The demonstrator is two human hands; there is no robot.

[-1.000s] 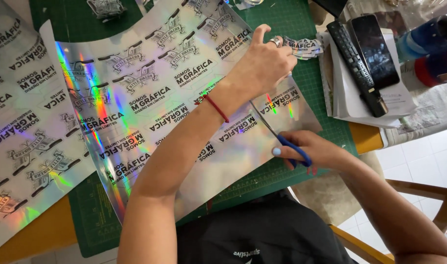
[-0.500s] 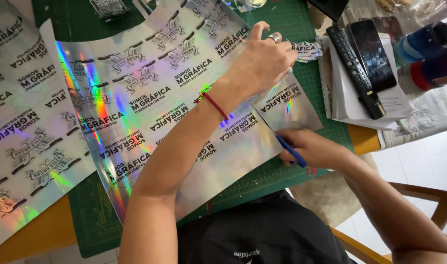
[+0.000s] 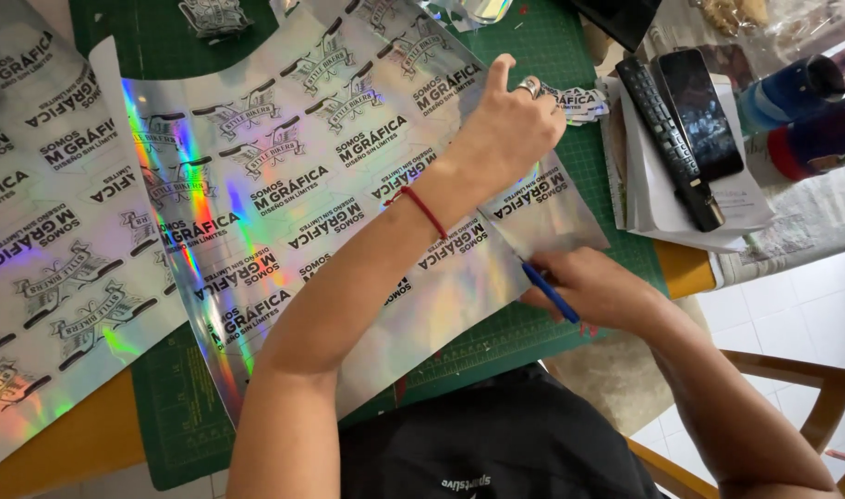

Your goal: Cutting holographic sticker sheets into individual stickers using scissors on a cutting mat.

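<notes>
We press our left hand (image 3: 510,129) flat on the shiny holographic printed sticker sheet (image 3: 284,212) spread over the green cutting mat toward the table's right edge, while our right hand (image 3: 593,291), clenched on blue-handled scissors (image 3: 549,292), meets the sheet's near-right edge, the sheet's length stretching leftward from that grip.

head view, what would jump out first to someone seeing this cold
The big holographic sticker sheet flashing rainbow glare fills the middle, spread over a green cutting mat. The left hand presses down the sheet's right part, a red string bracelet on its wrist, while the right hand works blue-handled scissors at the sheet's lower right edge. To the right, a dark phone and a remote lie on white papers.
</notes>
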